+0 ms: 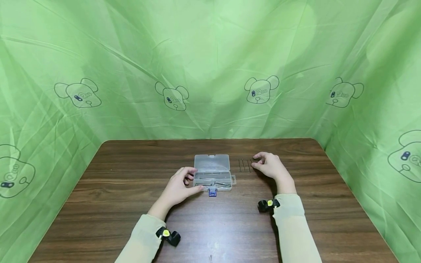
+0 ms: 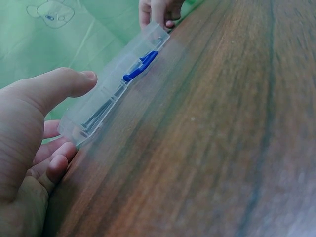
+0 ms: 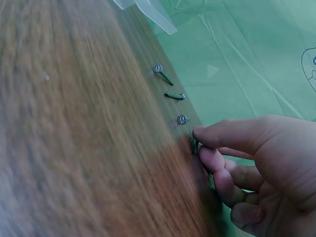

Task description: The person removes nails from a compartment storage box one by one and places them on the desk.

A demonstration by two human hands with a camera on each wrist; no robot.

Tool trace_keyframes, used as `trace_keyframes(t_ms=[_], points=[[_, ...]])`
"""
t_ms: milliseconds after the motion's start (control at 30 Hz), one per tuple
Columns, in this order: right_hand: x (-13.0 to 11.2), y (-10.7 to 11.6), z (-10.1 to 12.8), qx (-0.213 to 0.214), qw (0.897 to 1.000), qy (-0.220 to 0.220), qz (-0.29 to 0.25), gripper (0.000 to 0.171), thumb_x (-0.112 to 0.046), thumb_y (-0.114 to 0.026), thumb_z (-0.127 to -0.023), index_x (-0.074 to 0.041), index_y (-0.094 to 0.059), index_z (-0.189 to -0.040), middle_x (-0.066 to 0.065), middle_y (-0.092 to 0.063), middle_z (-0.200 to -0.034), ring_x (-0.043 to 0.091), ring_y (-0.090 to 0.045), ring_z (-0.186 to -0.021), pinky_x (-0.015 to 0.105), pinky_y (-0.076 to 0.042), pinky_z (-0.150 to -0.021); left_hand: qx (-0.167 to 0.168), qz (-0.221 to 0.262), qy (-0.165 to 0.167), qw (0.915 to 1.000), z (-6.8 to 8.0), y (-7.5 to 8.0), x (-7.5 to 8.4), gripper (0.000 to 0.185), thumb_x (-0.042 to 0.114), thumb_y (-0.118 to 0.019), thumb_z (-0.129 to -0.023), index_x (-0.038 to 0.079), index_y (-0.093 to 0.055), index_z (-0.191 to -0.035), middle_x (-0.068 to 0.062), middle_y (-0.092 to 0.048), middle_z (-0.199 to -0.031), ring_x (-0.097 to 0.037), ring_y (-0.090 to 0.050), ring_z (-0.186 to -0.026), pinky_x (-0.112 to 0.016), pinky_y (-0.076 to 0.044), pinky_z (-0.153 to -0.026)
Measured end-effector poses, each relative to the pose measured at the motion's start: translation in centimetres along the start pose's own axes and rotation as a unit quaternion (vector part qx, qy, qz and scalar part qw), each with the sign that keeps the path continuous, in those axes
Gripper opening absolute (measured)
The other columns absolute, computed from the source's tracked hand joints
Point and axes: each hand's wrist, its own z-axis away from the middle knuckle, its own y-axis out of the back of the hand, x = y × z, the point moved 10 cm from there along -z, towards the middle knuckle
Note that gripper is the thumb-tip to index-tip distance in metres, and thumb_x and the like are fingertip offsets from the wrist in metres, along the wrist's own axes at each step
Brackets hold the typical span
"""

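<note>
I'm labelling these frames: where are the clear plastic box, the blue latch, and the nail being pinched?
clear plastic box (image 1: 212, 162), head view, open lid.
blue latch (image 1: 212, 192), head view, middle.
nail (image 3: 195, 146), right wrist view, head end.

Your head camera looks forward and down over the whole table from some way back; your left wrist view skims low and close toward the clear plastic box; your right wrist view sits close beside the nails; both catch that box.
</note>
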Motion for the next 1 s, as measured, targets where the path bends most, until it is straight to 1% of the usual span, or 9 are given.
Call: trace_keyframes(t_ms=[167,300,467,567,667,733,867,1000], points=[[0.0,0.0,0.0,0.001,1.0,-0.011,-0.005,0.033,-0.024,-0.08,-0.098,-0.006,-0.075,-0.125,0.002,-0.075,-0.089,0.018,-0.068,-0.082,0.045,-0.054,-0.084,-0.001,0.0,0.002,1.0,0.0,0.0,0.0,0.067,0.037,-0.098,-0.082,0.014,-0.068,-0.138,0.001,-0.067,-0.113,-0.014,-0.062,-0.091,-0.032,-0.053,-0.086],[0.0,0.0,0.0,0.0,1.0,-0.014,-0.012,0.032,-0.024,-0.08,-0.097,-0.007,-0.076,-0.123,0.002,-0.076,-0.089,0.018,-0.068,-0.082,0.043,-0.053,-0.083,0.004,0.001,-0.005,1.0,0.0,0.1,0.1,0.067,0.036,-0.097,-0.083,0.012,-0.068,-0.138,-0.001,-0.068,-0.114,-0.014,-0.062,-0.09,-0.032,-0.053,-0.084],[-0.1,0.2,0.1,0.006,1.0,-0.003,-0.023,0.034,-0.024,-0.08,-0.098,-0.006,-0.072,-0.126,0.001,-0.077,-0.09,0.017,-0.068,-0.081,0.042,-0.052,-0.083,0.005,0.002,-0.004,1.0,0.0,0.1,-0.1,0.067,0.037,-0.097,-0.083,0.012,-0.068,-0.138,-0.001,-0.068,-0.113,-0.015,-0.062,-0.09,-0.033,-0.053,-0.084],[-0.6,0.4,0.2,0.01,0.999,0.012,-0.038,0.039,-0.025,-0.079,-0.099,-0.006,-0.069,-0.131,0.001,-0.077,-0.091,0.016,-0.067,-0.078,0.039,-0.052,-0.078,0.0,0.0,0.002,1.0,0.0,0.0,-0.2,0.067,0.038,-0.097,-0.083,0.014,-0.068,-0.138,0.001,-0.067,-0.113,-0.014,-0.062,-0.091,-0.033,-0.053,-0.085],[-1.8,0.7,0.3,0.01,0.997,0.037,-0.06,0.043,-0.027,-0.081,-0.099,-0.005,-0.068,-0.133,0.001,-0.076,-0.093,0.016,-0.066,-0.075,0.035,-0.052,-0.072,-0.004,-0.001,0.005,1.0,0.0,-0.1,-0.2,0.068,0.039,-0.098,-0.083,0.015,-0.067,-0.139,0.002,-0.067,-0.113,-0.014,-0.062,-0.092,-0.032,-0.053,-0.086],[-2.9,0.9,0.4,0.006,0.995,0.059,-0.075,0.044,-0.028,-0.082,-0.098,-0.006,-0.068,-0.134,0.001,-0.076,-0.093,0.017,-0.066,-0.076,0.033,-0.052,-0.069,-0.004,0.0,0.005,1.0,0.0,-0.1,-0.2,0.068,0.039,-0.098,-0.083,0.015,-0.067,-0.139,0.001,-0.067,-0.113,-0.014,-0.062,-0.092,-0.032,-0.054,-0.086],[-5.7,1.0,0.6,-0.011,0.99,0.106,-0.093,0.041,-0.026,-0.084,-0.097,-0.01,-0.07,-0.132,-0.002,-0.075,-0.095,0.018,-0.068,-0.082,0.032,-0.053,-0.071,-0.002,0.0,0.001,1.0,-0.1,0.0,-0.1,0.068,0.037,-0.098,-0.082,0.014,-0.067,-0.138,0.001,-0.067,-0.114,-0.014,-0.062,-0.091,-0.032,-0.054,-0.085],[-8.4,0.4,0.7,-0.024,0.983,0.15,-0.098,0.037,-0.023,-0.085,-0.097,-0.013,-0.071,-0.13,-0.004,-0.074,-0.095,0.017,-0.068,-0.084,0.032,-0.054,-0.075,0.001,-0.002,-0.003,1.0,0.0,0.1,-0.1,0.068,0.036,-0.098,-0.082,0.013,-0.067,-0.138,0.001,-0.067,-0.114,-0.014,-0.062,-0.091,-0.032,-0.054,-0.085]])
